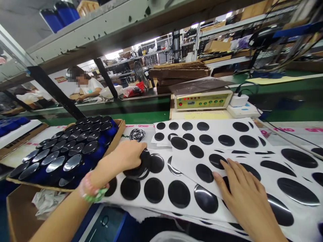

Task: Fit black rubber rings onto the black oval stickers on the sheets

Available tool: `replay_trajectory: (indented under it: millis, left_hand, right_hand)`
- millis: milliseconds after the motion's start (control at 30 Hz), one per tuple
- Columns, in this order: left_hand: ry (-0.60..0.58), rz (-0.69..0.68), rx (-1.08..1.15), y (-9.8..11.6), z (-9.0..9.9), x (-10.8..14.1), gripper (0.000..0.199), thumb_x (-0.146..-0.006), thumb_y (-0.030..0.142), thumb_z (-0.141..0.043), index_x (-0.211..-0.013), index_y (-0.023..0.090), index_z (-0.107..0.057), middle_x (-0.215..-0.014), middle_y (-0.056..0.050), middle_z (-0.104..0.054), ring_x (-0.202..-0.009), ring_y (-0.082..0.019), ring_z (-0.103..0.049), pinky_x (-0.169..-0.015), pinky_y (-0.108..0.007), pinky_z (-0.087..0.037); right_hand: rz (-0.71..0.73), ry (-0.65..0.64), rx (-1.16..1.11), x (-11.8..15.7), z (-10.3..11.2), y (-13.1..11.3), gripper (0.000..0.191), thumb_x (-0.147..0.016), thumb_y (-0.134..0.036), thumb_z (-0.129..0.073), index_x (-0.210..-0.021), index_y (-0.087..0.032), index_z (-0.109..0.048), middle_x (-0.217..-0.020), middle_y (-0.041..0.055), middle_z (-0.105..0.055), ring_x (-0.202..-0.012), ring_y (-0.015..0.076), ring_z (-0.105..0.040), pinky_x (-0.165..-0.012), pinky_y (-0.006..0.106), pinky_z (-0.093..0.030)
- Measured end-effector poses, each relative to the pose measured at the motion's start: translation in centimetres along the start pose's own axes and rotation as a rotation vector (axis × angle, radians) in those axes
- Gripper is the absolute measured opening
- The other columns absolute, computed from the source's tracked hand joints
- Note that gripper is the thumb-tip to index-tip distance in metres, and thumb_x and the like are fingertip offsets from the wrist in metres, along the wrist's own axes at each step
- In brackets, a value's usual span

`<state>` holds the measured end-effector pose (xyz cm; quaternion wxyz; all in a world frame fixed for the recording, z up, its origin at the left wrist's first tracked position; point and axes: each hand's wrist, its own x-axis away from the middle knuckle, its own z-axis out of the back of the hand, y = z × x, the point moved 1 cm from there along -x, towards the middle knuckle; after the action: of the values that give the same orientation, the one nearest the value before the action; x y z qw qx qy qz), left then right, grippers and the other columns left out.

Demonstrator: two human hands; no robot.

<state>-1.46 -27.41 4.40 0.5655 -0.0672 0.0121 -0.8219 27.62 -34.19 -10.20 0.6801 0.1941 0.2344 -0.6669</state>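
My left hand (127, 155), with a beaded bracelet at the wrist, is closed on a black round part (141, 169) with a raised rim. It holds the part low over a white sheet of black round stickers (154, 190); the fingers hide some of the part. My right hand (243, 188) lies with its fingers spread on another white sheet of black discs (196, 151), which overlaps the first one. More such sheets (219, 139) lie behind and to the right. Beside my left forearm stand blue cylinders with glossy black tops (73, 162), packed in rows.
A cardboard tray (120, 129) holds the cylinders. Behind the sheets is a control box (203, 102) with lights and buttons, beside a white power plug (239, 100). A cable (285, 134) crosses the right side. A shelf beam (101, 33) runs overhead. Across the bench sits a person (88, 85).
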Motion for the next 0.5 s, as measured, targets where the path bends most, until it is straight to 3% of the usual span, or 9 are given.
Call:
replay_trajectory:
  millis: [67, 167, 267, 333, 433, 500]
  left_hand:
    - [0.008, 0.006, -0.06, 1.3, -0.7, -2.3, 0.039, -0.07, -0.006, -0.04, -0.098, 0.014, -0.058, -0.085, -0.008, -0.061, -0.075, -0.024, -0.062, -0.065, -0.03, -0.04]
    - [0.02, 0.024, -0.046, 2.7, -3.2, -1.5, 0.046, -0.068, -0.008, -0.036, -0.104, 0.015, -0.055, -0.102, -0.012, -0.059, -0.07, -0.021, -0.063, -0.06, -0.028, -0.039]
    - [-0.072, 0.025, 0.111, 2.8, -6.1, 1.2, 0.039, -0.061, -0.007, -0.043, -0.087, 0.02, -0.054, -0.089, -0.004, -0.061, -0.074, -0.019, -0.064, -0.062, -0.024, -0.04]
    - [-0.087, 0.087, 0.298, 2.3, -7.5, 2.3, 0.035, -0.063, -0.005, -0.042, -0.084, 0.021, -0.053, -0.083, -0.001, -0.063, -0.078, -0.019, -0.063, -0.064, -0.024, -0.041]
    - [-0.03, 0.16, 0.565, 1.8, -7.8, 2.5, 0.029, -0.07, -0.002, -0.038, -0.081, 0.022, -0.051, -0.076, 0.001, -0.063, -0.073, -0.017, -0.061, -0.063, -0.025, -0.041]
    - [0.014, 0.094, 0.697, 1.8, -7.0, 2.0, 0.023, -0.075, 0.001, -0.04, -0.08, 0.022, -0.05, -0.076, 0.003, -0.062, -0.071, -0.015, -0.059, -0.063, -0.024, -0.042]
  right_hand:
    - [0.0, 0.008, 0.02, 0.1, -0.1, 1.0, 0.067, -0.097, -0.05, -0.014, -0.122, -0.004, -0.056, -0.128, 0.0211, -0.056, -0.119, 0.0357, -0.051, -0.093, 0.053, -0.042]
    - [0.063, -0.008, 0.023, 0.6, -0.2, 2.2, 0.067, -0.095, -0.056, -0.02, -0.124, -0.008, -0.057, -0.132, 0.02, -0.054, -0.123, 0.0352, -0.048, -0.095, 0.055, -0.041]
    - [0.194, -0.064, 0.005, 1.1, 0.3, 3.2, 0.067, -0.088, -0.065, -0.035, -0.134, -0.019, -0.05, -0.141, 0.0172, -0.045, -0.127, 0.0346, -0.045, -0.094, 0.056, -0.043]
    - [0.306, -0.117, -0.018, 1.5, 1.1, 3.5, 0.076, -0.081, -0.071, -0.044, -0.141, -0.026, -0.041, -0.146, 0.0149, -0.038, -0.128, 0.0347, -0.043, -0.091, 0.055, -0.046]
    - [0.436, -0.133, -0.035, 1.8, 2.5, 3.3, 0.085, -0.076, -0.074, -0.048, -0.146, -0.029, -0.033, -0.148, 0.0131, -0.035, -0.127, 0.0354, -0.045, -0.084, 0.052, -0.053]
    - [0.487, -0.124, -0.031, 1.8, 3.0, 2.6, 0.084, -0.076, -0.074, -0.048, -0.145, -0.029, -0.034, -0.147, 0.0126, -0.037, -0.125, 0.0349, -0.048, -0.08, 0.049, -0.056]
